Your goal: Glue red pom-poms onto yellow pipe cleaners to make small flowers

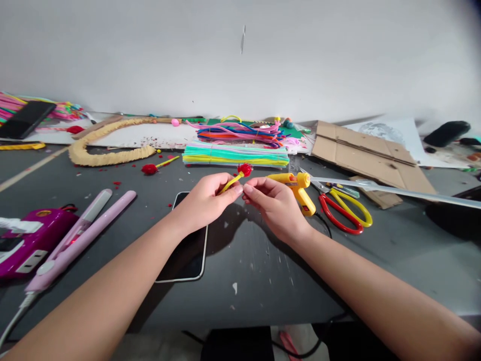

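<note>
My left hand (210, 200) is closed on a small pipe-cleaner flower (245, 170) with a fuzzy red head and a yellow stem, held tilted above the table. Close beside it, my right hand (276, 205) has its thumb and fingertips pinched together just below the red head; whatever they hold is hidden or too small to name. Another red flower with a yellow stem (150, 169) lies on the table to the left. Just behind my right hand is a yellow glue gun (301, 193) with a long clear glue stick (398, 189).
Scissors (341, 215) with red and yellow handles lie right of the glue gun. A phone (188, 255) is under my left forearm. At left are a pink hair straightener (86, 235) and a purple power strip (41, 230). Pipe-cleaner bundles (235, 154) and cardboard (361, 145) lie behind.
</note>
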### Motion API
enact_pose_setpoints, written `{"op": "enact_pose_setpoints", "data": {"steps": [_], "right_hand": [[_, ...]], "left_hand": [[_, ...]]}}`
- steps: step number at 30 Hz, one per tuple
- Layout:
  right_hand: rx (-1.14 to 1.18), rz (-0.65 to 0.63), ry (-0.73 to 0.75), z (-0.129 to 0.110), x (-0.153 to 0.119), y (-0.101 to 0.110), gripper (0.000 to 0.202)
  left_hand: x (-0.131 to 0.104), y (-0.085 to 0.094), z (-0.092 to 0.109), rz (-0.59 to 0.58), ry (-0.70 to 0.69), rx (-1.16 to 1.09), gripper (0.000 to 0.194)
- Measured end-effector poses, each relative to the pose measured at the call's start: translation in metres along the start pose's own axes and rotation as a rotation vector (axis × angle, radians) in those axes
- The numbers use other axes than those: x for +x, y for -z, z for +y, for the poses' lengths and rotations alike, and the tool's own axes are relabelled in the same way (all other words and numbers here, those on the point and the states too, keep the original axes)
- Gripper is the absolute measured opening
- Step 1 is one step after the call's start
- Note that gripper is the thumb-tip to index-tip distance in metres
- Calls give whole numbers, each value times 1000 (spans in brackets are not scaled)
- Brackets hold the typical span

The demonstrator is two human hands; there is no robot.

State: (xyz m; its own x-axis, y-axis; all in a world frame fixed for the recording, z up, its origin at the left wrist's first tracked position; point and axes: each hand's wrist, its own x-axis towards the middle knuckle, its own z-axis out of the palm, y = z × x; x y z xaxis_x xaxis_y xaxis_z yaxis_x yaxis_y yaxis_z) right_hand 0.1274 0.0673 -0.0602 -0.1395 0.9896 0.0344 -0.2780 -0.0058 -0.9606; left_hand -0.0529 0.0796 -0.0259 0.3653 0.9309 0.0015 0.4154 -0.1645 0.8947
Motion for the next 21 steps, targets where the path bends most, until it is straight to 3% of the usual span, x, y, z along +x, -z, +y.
{"op": "enact_pose_setpoints", "data": {"steps": [7, 14, 21], "right_hand": [[-56, -31, -35, 0, 0, -1, 35], [-90, -69, -1, -2, 0, 3, 31], [21, -120, -92, -3, 0, 1, 30]], "left_hand": [[-1, 0, 1, 0, -15, -51, 28], [-1, -1, 2, -18, -3, -123, 37], [-2, -1, 2, 25, -31, -77, 39]]}}
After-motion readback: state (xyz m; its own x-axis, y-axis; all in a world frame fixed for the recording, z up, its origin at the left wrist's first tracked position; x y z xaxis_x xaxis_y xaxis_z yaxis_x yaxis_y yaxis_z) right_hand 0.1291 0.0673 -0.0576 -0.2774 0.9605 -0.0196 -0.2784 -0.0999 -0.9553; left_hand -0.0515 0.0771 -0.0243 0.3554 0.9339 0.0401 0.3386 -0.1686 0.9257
